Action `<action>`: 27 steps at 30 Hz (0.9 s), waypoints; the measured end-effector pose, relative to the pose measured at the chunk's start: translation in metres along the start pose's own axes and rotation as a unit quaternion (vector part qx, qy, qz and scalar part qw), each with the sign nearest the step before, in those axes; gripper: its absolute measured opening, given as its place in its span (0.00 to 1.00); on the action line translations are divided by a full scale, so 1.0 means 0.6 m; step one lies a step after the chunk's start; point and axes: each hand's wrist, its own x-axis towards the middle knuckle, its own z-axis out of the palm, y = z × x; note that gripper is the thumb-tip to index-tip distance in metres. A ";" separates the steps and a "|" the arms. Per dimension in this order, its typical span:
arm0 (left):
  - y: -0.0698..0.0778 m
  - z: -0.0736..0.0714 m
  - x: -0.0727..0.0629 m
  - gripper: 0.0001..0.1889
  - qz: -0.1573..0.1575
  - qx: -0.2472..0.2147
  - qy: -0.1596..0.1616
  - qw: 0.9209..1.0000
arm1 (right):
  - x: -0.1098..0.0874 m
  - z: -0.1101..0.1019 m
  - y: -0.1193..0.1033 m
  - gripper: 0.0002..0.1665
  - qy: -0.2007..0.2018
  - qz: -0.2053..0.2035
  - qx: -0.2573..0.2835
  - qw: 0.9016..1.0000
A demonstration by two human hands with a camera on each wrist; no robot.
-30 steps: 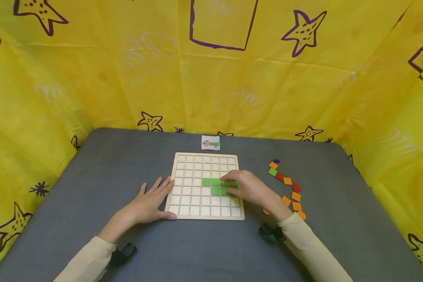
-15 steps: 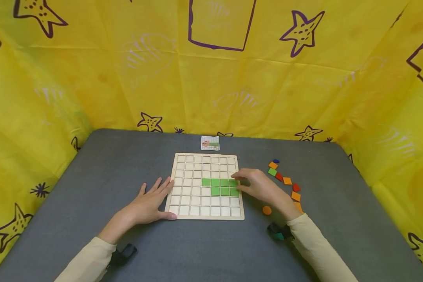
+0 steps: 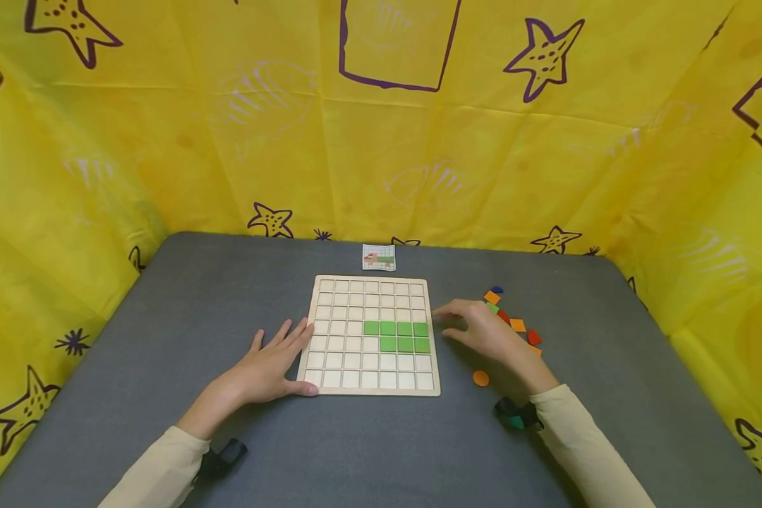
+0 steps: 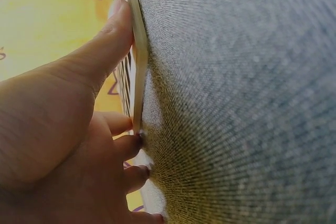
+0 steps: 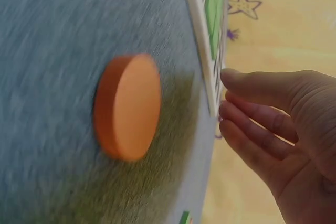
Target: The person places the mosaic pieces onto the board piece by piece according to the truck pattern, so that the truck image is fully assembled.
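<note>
A wooden grid board [image 3: 343, 360] lies on the grey table, with several green square tiles [image 3: 388, 329] set in two rows at its right side. My left hand [image 3: 263, 370] rests at the board's left edge, fingers spread and thumb on the near left corner. In the left wrist view that thumb [image 4: 113, 30] lies on the board's rim. Just right of the board hovers my right hand [image 3: 482, 331], fingers loosely bent, with nothing seen between them. Below it, an orange round piece [image 3: 480, 379] lies on the table; it looks large in the right wrist view.
Orange, red, green and blue pieces [image 3: 517, 325] lie scattered right of the board, some hidden behind my right hand and forearm. A small printed card [image 3: 379, 258] lies beyond the board's far edge. Yellow patterned cloth [image 3: 381, 141] encloses the table at the back and sides.
My right hand has moved right, off the green tiles and past the board's edge, uncovering the tiles and the orange round piece. My left hand has stayed in place.
</note>
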 end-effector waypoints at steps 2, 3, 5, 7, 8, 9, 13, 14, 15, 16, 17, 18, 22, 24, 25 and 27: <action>0.000 0.000 0.000 0.57 0.000 0.000 0.000 1.000 | -0.002 -0.003 0.005 0.21 0.001 0.002 0.000 1.000; 0.000 0.000 0.000 0.57 0.000 -0.001 0.000 1.000 | -0.003 -0.004 0.008 0.21 0.001 0.004 -0.001 1.000; 0.000 0.000 0.000 0.57 0.000 -0.001 0.000 1.000 | -0.005 -0.007 0.013 0.21 0.000 0.011 -0.005 1.000; 0.000 0.000 0.000 0.57 0.001 -0.002 0.001 1.000 | -0.007 -0.009 0.018 0.21 -0.001 0.017 -0.010 1.000; -0.001 0.000 0.000 0.57 0.001 -0.002 0.001 1.000 | -0.008 -0.010 0.020 0.21 0.000 0.019 -0.016 1.000; -0.001 0.001 0.000 0.57 0.001 -0.002 0.001 1.000 | -0.009 -0.011 0.023 0.21 0.000 0.020 -0.021 1.000; -0.002 0.001 0.000 0.57 0.004 -0.001 0.004 1.000 | -0.011 -0.016 0.032 0.21 0.005 0.021 -0.033 0.999; -0.002 0.002 0.000 0.57 0.004 -0.001 0.005 1.000 | -0.012 -0.018 0.036 0.21 0.006 0.020 -0.036 0.999; -0.002 0.002 -0.001 0.57 0.005 -0.001 0.006 1.000 | -0.012 -0.019 0.039 0.21 0.007 0.019 -0.037 0.999; -0.002 0.002 -0.001 0.57 0.004 -0.002 0.006 1.000 | -0.013 -0.021 0.042 0.20 0.011 0.019 -0.040 0.999; -0.002 0.002 -0.001 0.57 0.004 -0.003 0.007 1.000 | -0.014 -0.023 0.045 0.20 0.013 0.018 -0.044 0.999; -0.002 0.003 -0.001 0.57 0.004 -0.003 0.007 1.000 | -0.014 -0.024 0.049 0.20 0.015 0.019 -0.046 0.999; -0.002 0.003 0.000 0.57 0.001 -0.003 0.006 1.000 | -0.018 -0.028 0.059 0.21 0.017 0.033 -0.053 0.998; -0.002 0.003 0.000 0.57 0.001 -0.002 0.006 1.000 | -0.020 -0.029 0.063 0.21 0.014 0.045 -0.052 0.998; -0.002 0.003 0.000 0.57 0.002 -0.002 0.006 1.000 | -0.021 -0.029 0.065 0.21 0.012 0.050 -0.052 0.997; -0.002 0.003 0.000 0.57 0.002 -0.003 0.007 1.000 | -0.023 -0.031 0.068 0.20 0.010 0.057 -0.049 0.997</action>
